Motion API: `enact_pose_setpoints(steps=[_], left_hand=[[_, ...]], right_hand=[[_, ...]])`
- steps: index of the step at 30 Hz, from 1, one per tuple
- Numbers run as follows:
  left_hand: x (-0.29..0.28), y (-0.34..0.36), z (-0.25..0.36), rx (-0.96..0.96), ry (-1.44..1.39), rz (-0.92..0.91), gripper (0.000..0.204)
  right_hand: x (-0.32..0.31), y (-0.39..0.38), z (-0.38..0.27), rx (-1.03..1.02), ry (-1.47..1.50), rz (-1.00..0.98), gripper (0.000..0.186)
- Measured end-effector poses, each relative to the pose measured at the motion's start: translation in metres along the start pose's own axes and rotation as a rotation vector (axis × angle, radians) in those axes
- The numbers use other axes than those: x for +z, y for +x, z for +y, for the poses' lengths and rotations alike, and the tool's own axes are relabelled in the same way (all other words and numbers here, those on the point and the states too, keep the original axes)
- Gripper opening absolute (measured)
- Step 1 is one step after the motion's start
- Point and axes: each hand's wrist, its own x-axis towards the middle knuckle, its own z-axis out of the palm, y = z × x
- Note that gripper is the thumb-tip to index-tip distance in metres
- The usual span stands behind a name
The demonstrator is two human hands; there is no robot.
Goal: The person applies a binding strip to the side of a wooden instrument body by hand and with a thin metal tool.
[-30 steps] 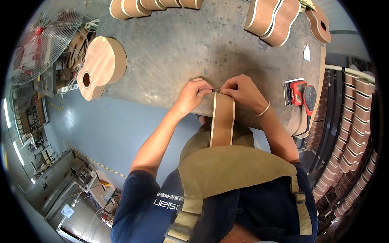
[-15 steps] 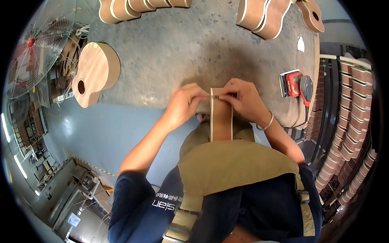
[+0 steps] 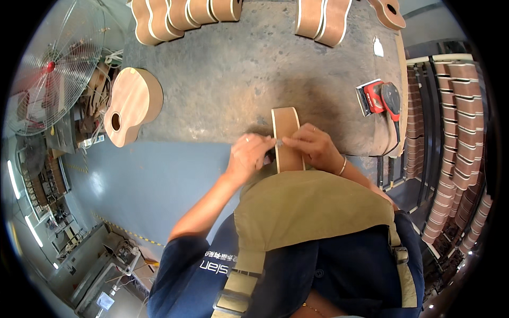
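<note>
A wooden guitar body point(image 3: 289, 124), seen side-on with pale edge binding, reaches from the bench edge down to my olive apron point(image 3: 313, 204). My left hand point(image 3: 249, 155) is closed at its left edge, fingertips pinched on a small thin grey piece point(image 3: 279, 143), too small to make out clearly. My right hand point(image 3: 314, 147) lies over the body's side, fingers closed with the tips on the same piece. The piece sits crosswise near the left binding.
The grey bench point(image 3: 212, 79) holds a pale guitar body point(image 3: 135, 98) at left, several bodies point(image 3: 161, 18) at the back, more point(image 3: 323, 18) at back right, a white object point(image 3: 377, 46) and a red sander point(image 3: 379, 95) with cord. A fan point(image 3: 55, 66) stands left; banded pieces point(image 3: 458, 132) hang right.
Both hands have moved down along the wooden side toward me with the small piece, so more of the body's far end shows above them. My view has also shifted a little.
</note>
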Motion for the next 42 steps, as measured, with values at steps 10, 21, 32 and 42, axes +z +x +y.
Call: enact_pose_setpoints(steps=[10,21,32,42], left_hand=[[-0.026,0.033,0.004,-0.408,-0.216,-0.142,0.013],[0.006,-0.012,0.008,-0.214,-0.004,0.036,0.017],[-0.048,-0.001,0.052,-0.411,-0.369,-0.503,0.013],[0.018,0.109,-0.050,-0.553,-0.238,-0.405,0.007]], right_hand=[[-0.026,0.041,-0.003,0.141,0.084,-0.075,0.013],[-0.001,0.009,0.001,-0.006,0.026,0.010,0.018],[-0.039,-0.006,-0.048,0.404,0.497,-0.504,0.013],[-0.028,0.063,0.057,0.362,0.119,0.002,0.015]])
